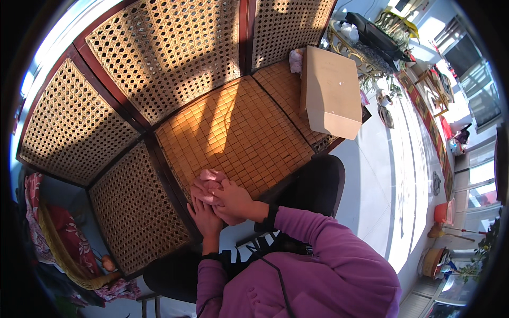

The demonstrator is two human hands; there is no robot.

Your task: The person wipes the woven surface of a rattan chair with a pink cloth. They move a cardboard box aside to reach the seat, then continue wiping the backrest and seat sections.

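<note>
A crumpled pink cloth (pixel 210 191) lies bunched at the near left corner of a bamboo-tile seat mat (pixel 254 135). My right hand (pixel 234 200) grips the cloth from its right side, thumb and fingers pressed into the folds. Close beside it, my left hand (pixel 206 219) reaches up with its fingers stretched out, against the lower left edge of the cloth and the dark wooden seat rail (pixel 171 175). The left palm faces away, so what lies under it is hidden. Part of the cloth hangs below the right hand.
Woven cane panels (pixel 167 51) in wooden frames form the back, with another cane panel (pixel 137 206) at left. A cardboard box (pixel 332 87) stands on the seat's far right end. My knee (pixel 318 179) borders the seat front. Patterned fabric (pixel 67 238) sits in a left-hand recess.
</note>
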